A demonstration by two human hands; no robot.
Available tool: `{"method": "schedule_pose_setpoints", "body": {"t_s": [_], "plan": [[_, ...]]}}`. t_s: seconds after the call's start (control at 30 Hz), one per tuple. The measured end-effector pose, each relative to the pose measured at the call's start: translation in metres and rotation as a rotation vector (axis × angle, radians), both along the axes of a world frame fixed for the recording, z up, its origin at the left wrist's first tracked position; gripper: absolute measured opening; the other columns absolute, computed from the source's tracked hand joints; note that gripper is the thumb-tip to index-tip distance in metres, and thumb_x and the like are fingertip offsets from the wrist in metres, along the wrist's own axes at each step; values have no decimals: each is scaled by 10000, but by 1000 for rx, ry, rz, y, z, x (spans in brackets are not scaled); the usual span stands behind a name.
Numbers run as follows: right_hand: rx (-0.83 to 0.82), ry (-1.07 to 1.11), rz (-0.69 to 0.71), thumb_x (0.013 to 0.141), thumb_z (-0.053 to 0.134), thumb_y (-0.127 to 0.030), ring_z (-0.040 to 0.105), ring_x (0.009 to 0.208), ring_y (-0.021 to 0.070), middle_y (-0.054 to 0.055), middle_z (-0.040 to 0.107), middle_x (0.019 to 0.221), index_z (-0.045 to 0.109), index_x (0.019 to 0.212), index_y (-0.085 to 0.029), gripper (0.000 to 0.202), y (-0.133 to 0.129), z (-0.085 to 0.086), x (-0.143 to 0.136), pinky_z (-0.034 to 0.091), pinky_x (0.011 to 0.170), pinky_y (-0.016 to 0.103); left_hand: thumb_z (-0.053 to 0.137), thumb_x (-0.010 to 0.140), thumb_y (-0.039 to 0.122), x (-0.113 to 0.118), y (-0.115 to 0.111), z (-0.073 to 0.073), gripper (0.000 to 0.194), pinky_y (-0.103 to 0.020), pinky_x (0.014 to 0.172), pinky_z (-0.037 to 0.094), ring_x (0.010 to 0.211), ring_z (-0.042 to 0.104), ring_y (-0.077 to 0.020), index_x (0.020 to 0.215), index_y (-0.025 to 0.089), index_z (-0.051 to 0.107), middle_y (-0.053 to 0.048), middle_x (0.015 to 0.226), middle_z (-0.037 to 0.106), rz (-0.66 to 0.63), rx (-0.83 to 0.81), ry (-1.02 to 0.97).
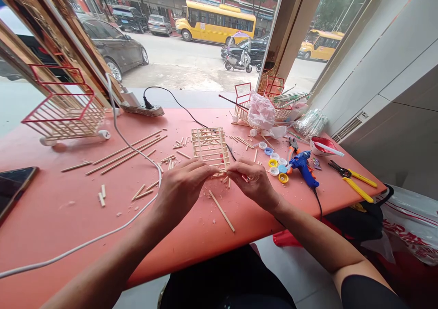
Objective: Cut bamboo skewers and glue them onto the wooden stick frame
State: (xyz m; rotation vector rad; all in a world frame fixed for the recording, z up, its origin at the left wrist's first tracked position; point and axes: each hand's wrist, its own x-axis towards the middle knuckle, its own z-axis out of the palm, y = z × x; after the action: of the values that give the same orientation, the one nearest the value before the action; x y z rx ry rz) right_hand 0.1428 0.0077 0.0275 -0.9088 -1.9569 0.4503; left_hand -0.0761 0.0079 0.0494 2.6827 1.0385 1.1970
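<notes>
A small lattice frame of pale wooden sticks (209,150) lies on the table in front of me. At its near end, my left hand (186,181) pinches the left part of the short crosspiece. The fingertips of my right hand (253,183) are closed on the right side of that same end. My fingers hide part of the near edge. Just below the hands, a loose wooden stick (221,211) lies at a slant. A blue glue gun (304,168) rests to the right of my right hand, beside several plastic bottle caps (273,172).
Long sticks (128,156) and cut pieces lie at left, crossed by a white cable (137,208). A finished stick cart (68,106) stands far left. Yellow-handled pliers (357,181) lie right. A phone (15,188) sits at the left edge; a power strip (143,110) is by the window.
</notes>
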Motion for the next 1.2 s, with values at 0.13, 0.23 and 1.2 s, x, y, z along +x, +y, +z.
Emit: {"method": "schedule_pose_setpoints", "body": {"t_s": [0.13, 0.23, 1.2], "plan": [[7, 1, 0, 993, 630, -211, 553, 695, 124, 11, 627, 779, 725, 906, -182, 132, 0, 0, 0, 436, 650, 250, 517, 1022, 171, 0, 0, -1, 228, -265, 693, 504, 775, 679, -172, 964, 190, 737, -39, 844, 765, 1, 10, 10], [0, -9, -2, 999, 622, -220, 555, 702, 126, 13, 632, 788, 725, 909, -185, 142, 0, 0, 0, 441, 657, 252, 520, 1019, 164, -1, 0, -1, 224, -266, 694, 504, 773, 680, -174, 965, 185, 737, -41, 844, 766, 1, 18, 20], [-24, -19, -30, 988, 607, -207, 500, 645, 115, 0, 630, 746, 671, 826, -178, 177, -4, 6, -5, 413, 637, 258, 599, 1006, 226, 2, -1, 3, 159, -215, 690, 494, 766, 712, -133, 947, 193, 743, -7, 850, 766, 5, 21, -108]]}}
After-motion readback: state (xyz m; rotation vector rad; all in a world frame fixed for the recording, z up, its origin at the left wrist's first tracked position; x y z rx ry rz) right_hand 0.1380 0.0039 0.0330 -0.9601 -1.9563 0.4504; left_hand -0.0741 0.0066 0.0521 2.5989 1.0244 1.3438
